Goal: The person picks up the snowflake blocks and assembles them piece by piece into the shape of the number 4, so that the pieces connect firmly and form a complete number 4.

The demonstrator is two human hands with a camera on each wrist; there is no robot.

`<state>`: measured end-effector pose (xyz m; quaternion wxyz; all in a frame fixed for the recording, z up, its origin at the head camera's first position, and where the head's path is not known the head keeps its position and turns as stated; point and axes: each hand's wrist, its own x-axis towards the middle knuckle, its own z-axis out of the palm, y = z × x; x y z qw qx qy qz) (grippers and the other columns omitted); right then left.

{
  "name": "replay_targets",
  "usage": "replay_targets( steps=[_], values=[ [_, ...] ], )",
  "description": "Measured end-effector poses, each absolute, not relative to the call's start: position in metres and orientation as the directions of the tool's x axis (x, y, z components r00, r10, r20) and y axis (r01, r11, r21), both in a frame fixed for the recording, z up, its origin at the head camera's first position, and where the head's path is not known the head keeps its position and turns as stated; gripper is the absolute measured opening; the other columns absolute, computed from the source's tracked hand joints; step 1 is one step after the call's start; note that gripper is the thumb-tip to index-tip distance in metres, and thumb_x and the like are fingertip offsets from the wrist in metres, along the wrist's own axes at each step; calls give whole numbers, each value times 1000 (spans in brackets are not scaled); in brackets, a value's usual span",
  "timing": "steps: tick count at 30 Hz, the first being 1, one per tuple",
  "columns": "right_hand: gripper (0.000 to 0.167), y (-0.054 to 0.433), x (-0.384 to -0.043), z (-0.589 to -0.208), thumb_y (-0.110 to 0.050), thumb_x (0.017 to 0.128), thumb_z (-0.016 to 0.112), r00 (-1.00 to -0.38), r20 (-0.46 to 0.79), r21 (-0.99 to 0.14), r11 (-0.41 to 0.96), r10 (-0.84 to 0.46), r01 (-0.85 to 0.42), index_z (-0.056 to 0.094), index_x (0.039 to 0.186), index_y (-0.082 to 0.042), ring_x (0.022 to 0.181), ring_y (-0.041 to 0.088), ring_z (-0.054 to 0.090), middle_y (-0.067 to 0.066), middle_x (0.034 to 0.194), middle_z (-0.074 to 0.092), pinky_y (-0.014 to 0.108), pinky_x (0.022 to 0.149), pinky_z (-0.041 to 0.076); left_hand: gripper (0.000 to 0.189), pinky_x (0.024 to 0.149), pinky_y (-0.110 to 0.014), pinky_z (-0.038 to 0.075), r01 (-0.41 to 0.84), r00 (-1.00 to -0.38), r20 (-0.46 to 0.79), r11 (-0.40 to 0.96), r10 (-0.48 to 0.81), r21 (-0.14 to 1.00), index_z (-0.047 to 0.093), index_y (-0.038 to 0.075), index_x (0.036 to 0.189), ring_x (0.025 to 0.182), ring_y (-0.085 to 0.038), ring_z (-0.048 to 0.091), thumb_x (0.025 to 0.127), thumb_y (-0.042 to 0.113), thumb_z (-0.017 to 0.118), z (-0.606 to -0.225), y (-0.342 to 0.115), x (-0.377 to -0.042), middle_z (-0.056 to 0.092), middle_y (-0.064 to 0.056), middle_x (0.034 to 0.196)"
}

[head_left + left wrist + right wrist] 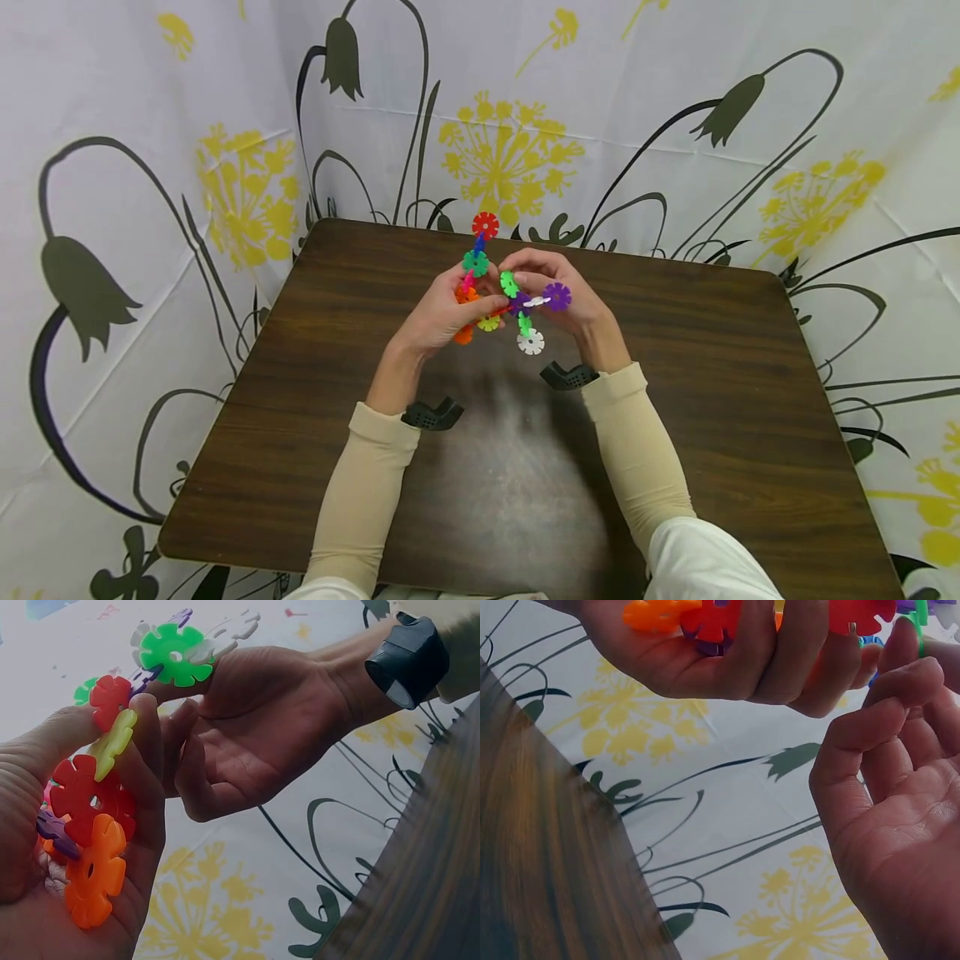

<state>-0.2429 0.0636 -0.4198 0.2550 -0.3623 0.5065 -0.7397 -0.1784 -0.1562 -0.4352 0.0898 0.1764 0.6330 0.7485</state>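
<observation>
Both hands hold one joined build of notched, flower-shaped plastic discs above the table. My left hand (435,312) grips its left part, with an orange disc (91,889) and a red disc (75,784) lying against the palm in the left wrist view. From there a red disc (485,225), a blue one and a teal disc (475,263) stick up. The fingers of my right hand (551,267) pinch the right part, near a green disc (509,284). A purple disc (557,297) and a white disc (531,342) stand out there; the right fingertips are partly hidden.
A dark wood-grain table (712,433) lies under the hands. Behind it hangs a white curtain (637,50) printed with yellow and grey-green flowers. Black wrist devices, one at the left sleeve (433,414) and one at the right sleeve (567,377), jut inward over the table.
</observation>
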Motion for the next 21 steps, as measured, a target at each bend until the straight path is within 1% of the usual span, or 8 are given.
replay_targets(
  steps=[4, 8, 9, 12, 14, 15, 18, 21],
  values=[
    [18, 67, -242, -420, -19, 104, 67, -593, 285, -938, -345, -753, -14, 79, 117, -19, 92, 17, 73, 2, 109, 72, 29, 80, 65, 25, 83, -37, 67, 92, -920, 151, -174, 361, 980, 62, 8, 122, 84, -41, 78, 101, 11, 76, -435, -155, -177, 71, -11, 102],
    [37, 71, -242, -422, -9, 100, 51, -540, 334, -930, -364, -773, -53, 76, 126, -21, 98, 17, 70, 0, 114, 73, 28, 87, 62, 22, 82, -37, 67, 86, -921, 152, -194, 359, 977, 62, 7, 120, 83, -40, 78, 101, 8, 74, -435, -155, -177, 71, -11, 102],
    [39, 72, -242, -423, -12, 100, 51, -516, 355, -923, -380, -780, -61, 75, 129, -21, 102, 17, 70, 0, 119, 73, 29, 90, 61, 22, 81, -37, 67, 77, -921, 148, -202, 361, 976, 62, 6, 119, 82, -37, 78, 101, 8, 74, -436, -155, -177, 71, -11, 102],
    [39, 76, -244, -427, -27, 103, 57, -455, 382, -914, -401, -805, -58, 70, 139, -19, 111, 17, 68, 0, 130, 73, 30, 96, 60, 20, 80, -35, 67, 56, -919, 135, -218, 369, 974, 62, 5, 118, 80, -31, 79, 102, 8, 73, -437, -155, -177, 71, -11, 103],
    [48, 79, -244, -430, -41, 103, 65, -433, 380, -918, -391, -817, -69, 66, 145, -19, 118, 17, 68, 0, 138, 70, 30, 100, 59, 19, 80, -35, 67, 43, -918, 128, -227, 374, 973, 61, 5, 118, 81, -32, 78, 102, 7, 72, -438, -156, -177, 71, -11, 103],
    [57, 80, -243, -430, -46, 100, 70, -430, 378, -921, -380, -820, -85, 64, 148, -17, 121, 17, 67, 1, 141, 69, 31, 101, 59, 19, 80, -34, 67, 41, -917, 128, -229, 377, 973, 61, 5, 118, 81, -29, 78, 102, 7, 72, -439, -156, -177, 70, -10, 103],
    [69, 82, -239, -427, -40, 97, 79, -442, 348, -937, -314, -827, -150, 57, 153, -7, 122, 19, 65, 3, 139, 67, 30, 102, 60, 22, 79, -32, 66, 40, -911, 136, -247, 388, 968, 60, 6, 121, 81, -25, 78, 103, 9, 72, -440, -156, -177, 69, -9, 103],
    [77, 83, -235, -423, -30, 96, 83, -458, 317, -946, -244, -830, -212, 49, 155, 4, 121, 23, 64, 6, 137, 66, 32, 101, 60, 36, 78, -31, 66, 37, -902, 154, -284, 403, 958, 59, 7, 124, 78, -21, 77, 99, 23, 79, -441, -156, -177, 69, -7, 101]
  ],
)
